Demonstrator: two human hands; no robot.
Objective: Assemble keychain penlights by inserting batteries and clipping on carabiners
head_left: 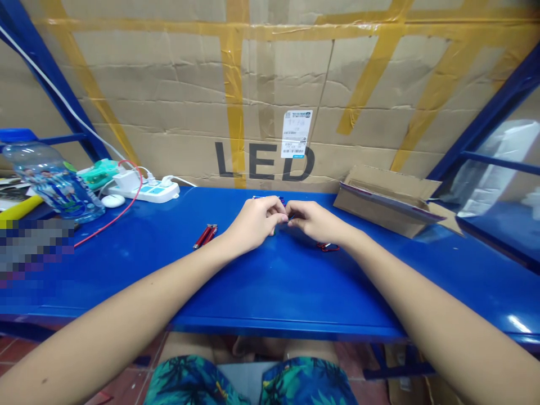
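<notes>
Above the blue table [270,281], my left hand [259,219] and my right hand [310,219] meet, fingertips nearly touching. Both are closed in a pinch. Whatever they hold is too small and covered to name; a bit of green shows under the left fingers. Left of my left hand lie slim red metal tubes [205,236] with silver ends, side by side. A red carabiner clip [329,247] rests just under my right wrist. Behind the hands, some blue-purple items [276,199] are partly hidden.
An open cardboard box [379,205] sits at the back right. To the left are a plastic bottle [53,180] with a blue cap, a white power strip [156,191] with plugs, and a red cable [122,212]. Large taped cardboard [177,95] stands behind the table.
</notes>
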